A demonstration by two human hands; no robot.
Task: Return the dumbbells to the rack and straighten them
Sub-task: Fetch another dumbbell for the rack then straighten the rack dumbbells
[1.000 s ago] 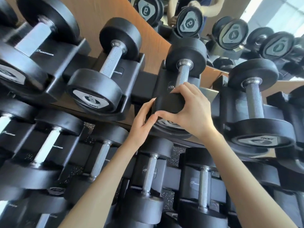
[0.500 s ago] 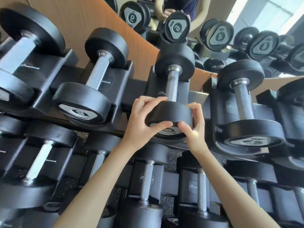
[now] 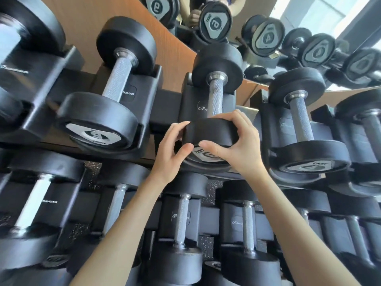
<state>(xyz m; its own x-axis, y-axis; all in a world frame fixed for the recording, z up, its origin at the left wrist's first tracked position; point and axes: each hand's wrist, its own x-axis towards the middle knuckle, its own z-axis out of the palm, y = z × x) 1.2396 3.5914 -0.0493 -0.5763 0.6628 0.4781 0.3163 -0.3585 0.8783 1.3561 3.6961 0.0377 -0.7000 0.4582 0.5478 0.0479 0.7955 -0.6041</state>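
Gripping the black round-headed dumbbell (image 3: 214,112) in its black rack (image 3: 169,104) cradle, left hand (image 3: 175,149) and right hand (image 3: 239,145) curled around its near head.

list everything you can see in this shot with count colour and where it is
black round-headed dumbbell with knurled steel handle: one, black and silver, top row middle cradle, near head gripped by both hands
other top-row dumbbells: at least four, black and silver, either side of it; right neighbour's plate reads 4
lower-row dumbbells: at least five, black and silver, row beneath
black moulded rack cradles: one per dumbbell, black, under each handle
wood-grain wall panel: one, orange-brown, behind top row
wall mirror: one, upper right, reflecting dumbbell ends
left hand: one, on near head's left side
right hand: one, on its right side
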